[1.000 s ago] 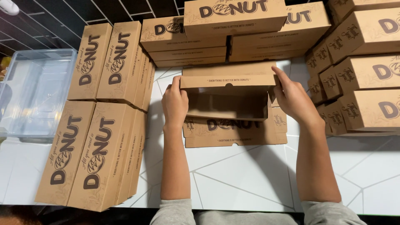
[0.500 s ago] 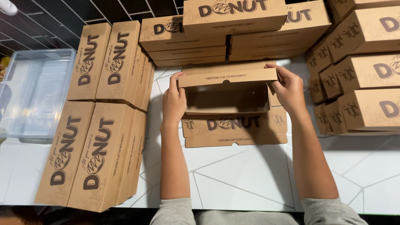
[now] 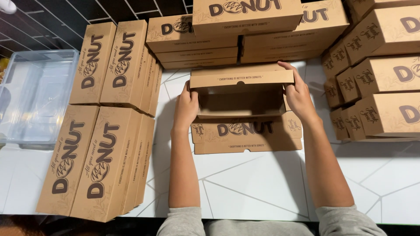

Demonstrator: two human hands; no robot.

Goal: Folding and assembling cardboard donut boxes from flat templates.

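A brown cardboard box (image 3: 240, 102) lies on the white counter (image 3: 245, 188) in front of me, its lid half raised and its inside empty. It rests on a second flat printed box (image 3: 247, 135). My left hand (image 3: 186, 107) grips the open box's left side wall. My right hand (image 3: 299, 94) holds the right end, with fingers curled over the lid's front flap.
Closed boxes lie stacked on the left (image 3: 103, 131), behind (image 3: 245, 26) and on the right (image 3: 380, 78). A clear plastic tub (image 3: 33, 94) stands at the far left. The counter's near edge runs just in front of my sleeves.
The lid has come down further over the box, and my right hand has shifted up onto the lid's front flap. My left hand has stayed on the left wall.
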